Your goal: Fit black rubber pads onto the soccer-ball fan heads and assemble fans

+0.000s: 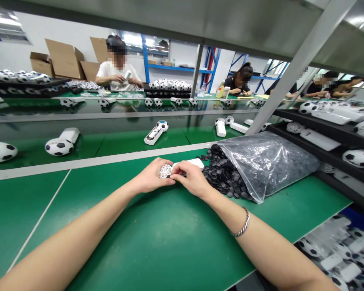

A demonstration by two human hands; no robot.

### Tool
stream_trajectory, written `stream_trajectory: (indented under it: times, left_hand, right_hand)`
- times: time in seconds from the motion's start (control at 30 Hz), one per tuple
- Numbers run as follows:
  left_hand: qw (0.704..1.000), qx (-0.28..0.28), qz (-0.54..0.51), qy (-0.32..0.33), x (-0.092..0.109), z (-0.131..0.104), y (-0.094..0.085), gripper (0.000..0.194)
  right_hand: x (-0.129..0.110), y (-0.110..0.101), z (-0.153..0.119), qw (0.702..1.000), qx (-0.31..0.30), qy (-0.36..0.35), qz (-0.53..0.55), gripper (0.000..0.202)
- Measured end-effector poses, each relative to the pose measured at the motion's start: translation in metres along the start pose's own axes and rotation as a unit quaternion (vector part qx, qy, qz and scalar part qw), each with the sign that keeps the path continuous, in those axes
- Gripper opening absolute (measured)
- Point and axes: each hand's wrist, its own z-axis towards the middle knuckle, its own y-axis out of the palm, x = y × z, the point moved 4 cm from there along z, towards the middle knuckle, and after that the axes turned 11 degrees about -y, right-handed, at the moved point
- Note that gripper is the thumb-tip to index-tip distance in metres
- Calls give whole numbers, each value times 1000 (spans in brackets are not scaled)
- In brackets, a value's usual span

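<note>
My left hand (151,176) is closed around the white openwork ball (165,171) of a device whose plain white handle (195,163) points to the right. Against the near side of that ball, my right hand (193,178) holds its thumb and fingertips pinched together. A dark bit shows by these fingertips, too small to make out. Just right of the device lies a heap of small flat black pieces (223,173), spilling from the mouth of a clear plastic bag (269,161) on the green work surface (157,234).
Beyond a pale rail (103,158), a green conveyor (118,137) carries football-headed devices, one an opened body (156,132). Black trays (315,141) of similar devices are stacked at right. A slanted metal post (300,64) stands there. Several people work across the line, one person (119,76) holding a white part.
</note>
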Motion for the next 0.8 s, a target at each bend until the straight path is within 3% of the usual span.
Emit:
stream_trajectory:
  times: [0.13, 0.27, 0.4, 0.47, 0.53, 0.7, 0.8]
  left_hand:
    - [1000, -2, 0, 7, 2, 1, 0, 44]
    - [999, 31, -18, -5, -1, 3, 5, 42]
    - [998, 57, -25, -2, 1, -1, 3, 46]
    - [997, 82, -9, 2, 0, 0, -9, 50]
    - [990, 136, 23, -14, -7, 6, -29, 51]
    - [943, 290, 78, -140, -61, 34, -88, 42]
    - [916, 329, 107, -204, -90, 48, -102, 38]
  right_hand:
    - [1, 1, 0, 1000, -7, 10, -12, 4]
    - [4, 4, 3, 999, -9, 33, -20, 7]
    - [10, -12, 5, 998, 19, 38, -55, 15]
    - [16, -30, 3, 990, 51, 53, -118, 20]
    - [22, -45, -2, 976, 36, 80, -200, 24]
    - [27, -45, -16, 923, -131, 145, -331, 35]
    - [20, -35, -19, 897, -207, 158, -357, 31]
